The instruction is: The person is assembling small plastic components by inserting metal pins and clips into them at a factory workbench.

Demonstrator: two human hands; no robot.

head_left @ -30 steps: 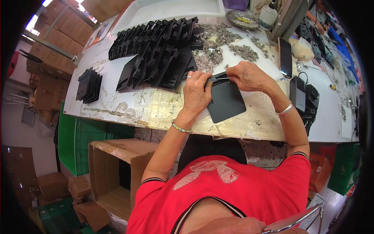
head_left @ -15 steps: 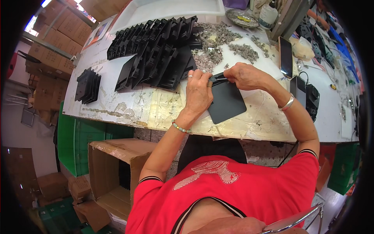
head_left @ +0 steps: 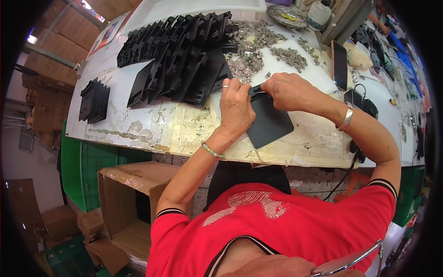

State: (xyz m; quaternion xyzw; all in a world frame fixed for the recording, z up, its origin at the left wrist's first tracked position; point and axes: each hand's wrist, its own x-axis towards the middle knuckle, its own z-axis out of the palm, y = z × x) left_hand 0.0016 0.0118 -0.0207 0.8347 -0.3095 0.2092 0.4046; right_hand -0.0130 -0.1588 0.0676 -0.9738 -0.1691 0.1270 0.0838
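A black plastic part with a flat, round-cornered plate (head_left: 271, 123) lies before me near the table's front edge. My left hand (head_left: 236, 104) is closed on the part's far left end, its fingers curled over the edge. My right hand (head_left: 288, 91) is a fist at the far edge of the same part. A slim, partly shiny piece shows between the two hands; the fingers hide most of it, so I cannot tell its kind. Small metal clips (head_left: 247, 64) are heaped just beyond my hands.
Rows of similar black parts (head_left: 180, 60) stand to the left, with a smaller stack (head_left: 94, 101) farther left. A white tub (head_left: 194, 10) is at the back. A phone (head_left: 339, 64) leans at the right. Below the table are a cardboard box (head_left: 134, 177) and a green crate (head_left: 78, 171).
My right elbow has swung outward to the right, and the right fist has turned and shifted slightly left, nearer my left hand. The left hand keeps its hold on the black part.
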